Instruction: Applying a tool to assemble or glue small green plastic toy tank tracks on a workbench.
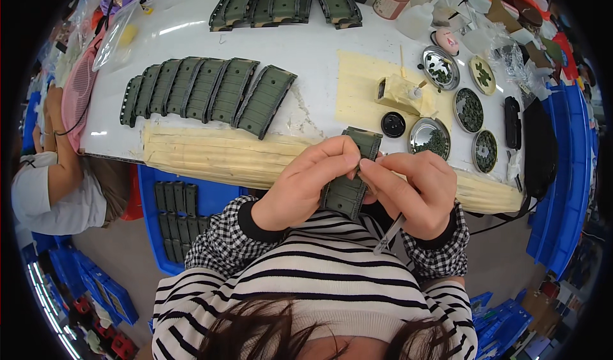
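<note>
Watching from afar, I see the green shell (343,196) held by the table's (172,42) near edge, before the chest. The left hand (299,180) closes on it, thumb and forefinger pinched; the right (418,191) pinches just beside, a metal tool (389,234) in its grip. Any tiny piece between fingertips, I can't tell. I judge this small-part fitting; next calls for steady pressing. The pink tin's (392,0) print stays unclear.
</note>
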A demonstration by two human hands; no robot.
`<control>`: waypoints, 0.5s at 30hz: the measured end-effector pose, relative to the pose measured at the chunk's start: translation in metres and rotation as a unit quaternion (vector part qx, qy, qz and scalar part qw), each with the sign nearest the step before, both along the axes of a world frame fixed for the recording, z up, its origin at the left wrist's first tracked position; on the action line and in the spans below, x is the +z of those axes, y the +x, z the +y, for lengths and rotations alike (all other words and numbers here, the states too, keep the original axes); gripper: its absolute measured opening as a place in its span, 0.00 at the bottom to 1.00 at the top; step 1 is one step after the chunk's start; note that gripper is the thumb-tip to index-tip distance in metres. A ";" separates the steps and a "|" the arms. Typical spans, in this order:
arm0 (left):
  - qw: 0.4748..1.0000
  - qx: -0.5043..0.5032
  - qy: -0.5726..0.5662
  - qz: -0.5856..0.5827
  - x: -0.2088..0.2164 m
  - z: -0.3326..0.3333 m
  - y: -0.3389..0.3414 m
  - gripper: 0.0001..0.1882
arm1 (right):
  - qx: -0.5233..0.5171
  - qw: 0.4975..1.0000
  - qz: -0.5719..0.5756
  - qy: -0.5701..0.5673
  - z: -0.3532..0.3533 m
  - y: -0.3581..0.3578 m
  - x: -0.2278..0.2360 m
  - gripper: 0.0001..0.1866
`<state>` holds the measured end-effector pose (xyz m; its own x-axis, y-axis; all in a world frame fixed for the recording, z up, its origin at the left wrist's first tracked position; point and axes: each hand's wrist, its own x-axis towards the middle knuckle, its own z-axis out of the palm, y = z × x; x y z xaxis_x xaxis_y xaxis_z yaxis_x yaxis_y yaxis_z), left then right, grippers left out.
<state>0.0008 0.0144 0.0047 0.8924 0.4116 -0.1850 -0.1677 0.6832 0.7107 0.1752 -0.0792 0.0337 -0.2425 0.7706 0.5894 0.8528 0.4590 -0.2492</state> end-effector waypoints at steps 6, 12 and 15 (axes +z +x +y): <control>0.998 -0.017 0.050 0.017 -0.005 0.000 -0.001 0.08 | -0.003 0.999 -0.043 0.029 0.000 -0.002 0.000 0.20; 0.980 0.094 0.169 0.037 0.000 -0.011 0.005 0.32 | -0.092 0.990 0.110 0.008 0.006 -0.002 0.002 0.15; 0.931 0.150 0.327 0.060 -0.008 -0.014 0.007 0.44 | -0.105 0.984 0.143 -0.002 0.011 -0.005 0.005 0.15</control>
<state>0.0073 0.0005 -0.0030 0.7077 0.6992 0.1014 -0.1738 0.0331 0.9842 0.1702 -0.0681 0.0383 0.0982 0.7890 0.6065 0.8239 0.2774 -0.4943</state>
